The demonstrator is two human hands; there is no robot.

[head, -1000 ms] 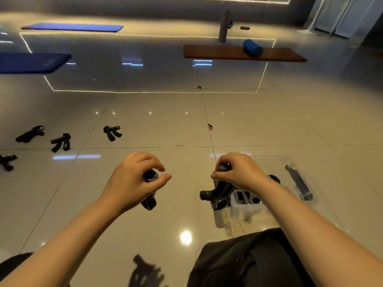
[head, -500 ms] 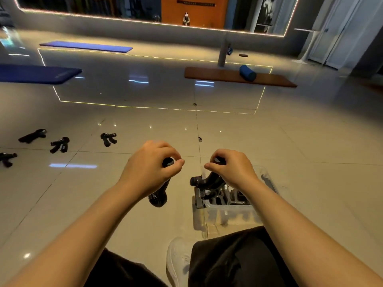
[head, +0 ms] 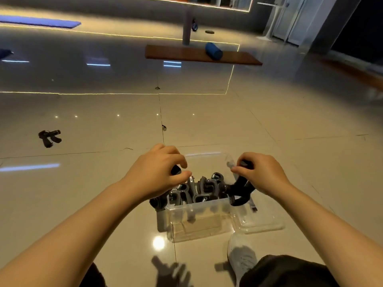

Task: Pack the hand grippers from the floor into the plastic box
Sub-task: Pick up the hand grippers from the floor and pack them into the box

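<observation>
1. Hands first: the left hand (head: 157,172) is curled round a black hand gripper (head: 158,200), thumb and fingers closed over its upper handle. Most of that handle is hidden under the palm; only a dark tip by the fingers and the lower end below the wrist show.
2. The right hand (head: 260,175) pinches the top of a second black gripper (head: 241,190), whose two handles hang down over the right near corner of the box. Its spring end is covered by the fingers.
3. Both hands hover above the clear plastic box (head: 199,220), which stands on the tiled floor (head: 269,125) just in front of the person, in the near middle of the scene.
4. Inside the box lies a tangle of grey and black packed grippers (head: 204,189); they overlap so much that their number cannot be told.
5. A clear lid (head: 259,222) lies flat on the floor touching the box's right side, partly behind the right-hand gripper; a thin dark item on it is too blurred to identify.
6. One loose gripper (head: 49,137) remains on the floor, well apart to the far left.
7. A white shoe (head: 241,255) and a dark trouser leg sit at the near edge, cut off by the frame.
8. Far off, a blue roller (head: 213,51) rests on a brown mat (head: 186,53), with a blue mat (head: 39,21) at the far left, partly cropped.
</observation>
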